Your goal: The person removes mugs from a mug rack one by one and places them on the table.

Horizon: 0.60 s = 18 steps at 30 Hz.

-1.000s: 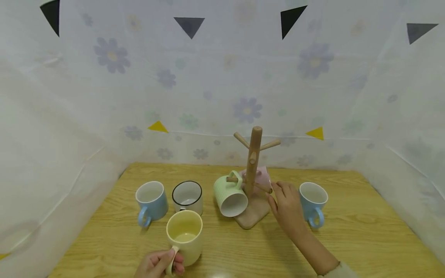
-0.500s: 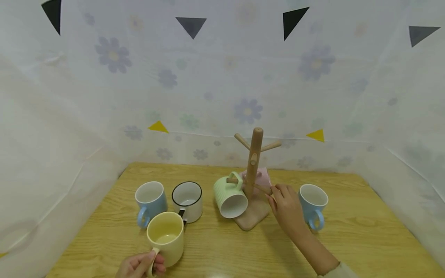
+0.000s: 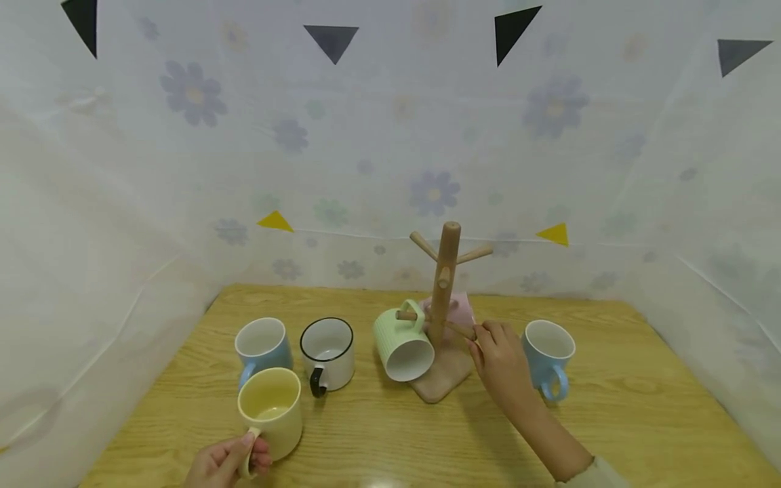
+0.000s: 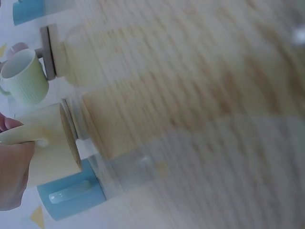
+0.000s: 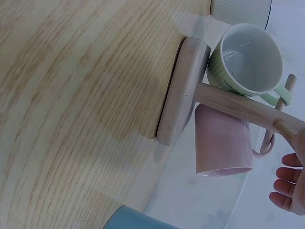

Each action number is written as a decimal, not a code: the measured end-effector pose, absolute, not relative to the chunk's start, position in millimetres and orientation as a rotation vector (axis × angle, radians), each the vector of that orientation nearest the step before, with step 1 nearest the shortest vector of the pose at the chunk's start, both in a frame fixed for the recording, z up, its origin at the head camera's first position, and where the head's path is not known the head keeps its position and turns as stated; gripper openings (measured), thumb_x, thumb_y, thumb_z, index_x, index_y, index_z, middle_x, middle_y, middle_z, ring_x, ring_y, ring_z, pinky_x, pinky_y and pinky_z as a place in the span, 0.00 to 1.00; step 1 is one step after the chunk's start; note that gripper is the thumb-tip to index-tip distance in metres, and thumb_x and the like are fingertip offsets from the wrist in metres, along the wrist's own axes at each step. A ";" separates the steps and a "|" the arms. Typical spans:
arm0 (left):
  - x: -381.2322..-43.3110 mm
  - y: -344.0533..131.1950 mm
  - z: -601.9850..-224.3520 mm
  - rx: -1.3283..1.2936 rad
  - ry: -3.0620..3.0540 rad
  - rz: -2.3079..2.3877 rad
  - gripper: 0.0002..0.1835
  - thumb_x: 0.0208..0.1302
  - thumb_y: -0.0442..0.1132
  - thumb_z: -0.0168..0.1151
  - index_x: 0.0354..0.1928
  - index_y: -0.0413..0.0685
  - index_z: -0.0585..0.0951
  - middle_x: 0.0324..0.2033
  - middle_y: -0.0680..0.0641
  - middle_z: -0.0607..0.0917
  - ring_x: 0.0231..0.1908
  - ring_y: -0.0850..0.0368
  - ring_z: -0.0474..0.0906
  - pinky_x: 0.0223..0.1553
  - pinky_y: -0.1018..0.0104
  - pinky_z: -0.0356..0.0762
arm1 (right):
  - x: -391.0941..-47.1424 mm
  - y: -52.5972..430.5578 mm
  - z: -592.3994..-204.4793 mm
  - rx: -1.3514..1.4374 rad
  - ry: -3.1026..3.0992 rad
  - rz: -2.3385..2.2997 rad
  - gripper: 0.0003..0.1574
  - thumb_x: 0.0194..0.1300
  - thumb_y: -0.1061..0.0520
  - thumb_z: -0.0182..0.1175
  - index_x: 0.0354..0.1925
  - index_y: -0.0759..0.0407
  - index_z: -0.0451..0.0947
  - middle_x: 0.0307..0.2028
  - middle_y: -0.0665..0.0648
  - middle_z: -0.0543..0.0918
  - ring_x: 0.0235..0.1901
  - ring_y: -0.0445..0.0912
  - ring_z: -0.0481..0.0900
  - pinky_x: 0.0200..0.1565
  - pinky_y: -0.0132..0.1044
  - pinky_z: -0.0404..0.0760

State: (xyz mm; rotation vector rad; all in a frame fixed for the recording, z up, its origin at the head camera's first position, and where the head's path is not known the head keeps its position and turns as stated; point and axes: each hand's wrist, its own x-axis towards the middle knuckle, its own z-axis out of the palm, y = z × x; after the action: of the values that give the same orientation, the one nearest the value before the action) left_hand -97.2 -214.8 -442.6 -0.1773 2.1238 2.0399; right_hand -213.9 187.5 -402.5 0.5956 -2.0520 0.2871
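My left hand [image 3: 227, 461] grips the handle of a yellow mug [image 3: 273, 415], held upright at the front left. In the head view the mug overlaps the left blue mug [image 3: 264, 342]. My right hand [image 3: 502, 359] pinches the end of a lower peg on the wooden mug tree [image 3: 448, 271]; its other fingers [image 5: 286, 187] are bent loosely below the peg. A ribbed green mug [image 3: 403, 346] hangs tilted by its handle on another lower peg. Behind the post, a pink mug [image 5: 222, 142] hangs on a peg and is partly hidden in the head view.
A white mug with black rim and handle [image 3: 328, 352] stands right of the left blue mug. Another blue mug [image 3: 548, 351] stands just right of my right hand. The upper pegs of the tree stick out above the hung mugs. White flowered curtains surround the wooden table [image 3: 378, 440].
My left hand has carried the yellow mug leftward, from in front of the white mug to in front of the left blue mug. My right hand has closed on the peg's end.
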 end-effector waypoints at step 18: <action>-101.4 -221.5 -453.1 -0.106 2.075 2.110 0.17 0.71 0.44 0.46 0.29 0.52 0.83 0.25 0.58 0.85 0.30 0.67 0.81 0.36 0.74 0.79 | -210.9 185.8 -401.6 0.562 -2.104 0.334 0.31 0.71 0.46 0.43 0.29 0.70 0.76 0.29 0.63 0.76 0.31 0.55 0.74 0.32 0.46 0.76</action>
State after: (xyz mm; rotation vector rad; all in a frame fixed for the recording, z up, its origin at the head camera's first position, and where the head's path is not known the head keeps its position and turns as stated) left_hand -101.4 -221.5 -453.1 -0.1064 2.0755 2.1099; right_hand -210.9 185.8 -401.6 0.5625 -2.1038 0.3342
